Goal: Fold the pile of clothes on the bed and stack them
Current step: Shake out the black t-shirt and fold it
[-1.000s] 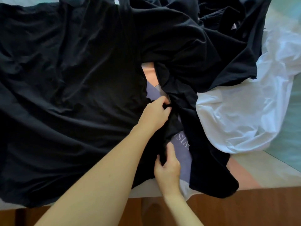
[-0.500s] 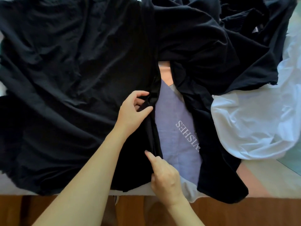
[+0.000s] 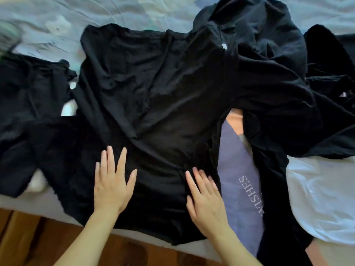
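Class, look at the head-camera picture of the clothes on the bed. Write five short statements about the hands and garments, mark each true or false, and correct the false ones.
1. Both hands lie flat on the black garment. True.
2. The left hand grips a bunched fold. False: its fingers are straight and spread.
3. A white garment lies to the right. True.
4. The right hand rests on the printed purple sheet. False: it rests on black cloth beside it.
5. The black garment is already folded small. False: it lies spread out.

Spread shirt (image 3: 153, 104) at centre of bed (image 3: 115, 12), both hands flat on its near part, left hand (image 3: 111, 185), right hand (image 3: 206, 200), garment pile (image 3: 278, 73) behind right, lettered cloth (image 3: 238, 169) just right of shirt, another garment (image 3: 28, 104) left.
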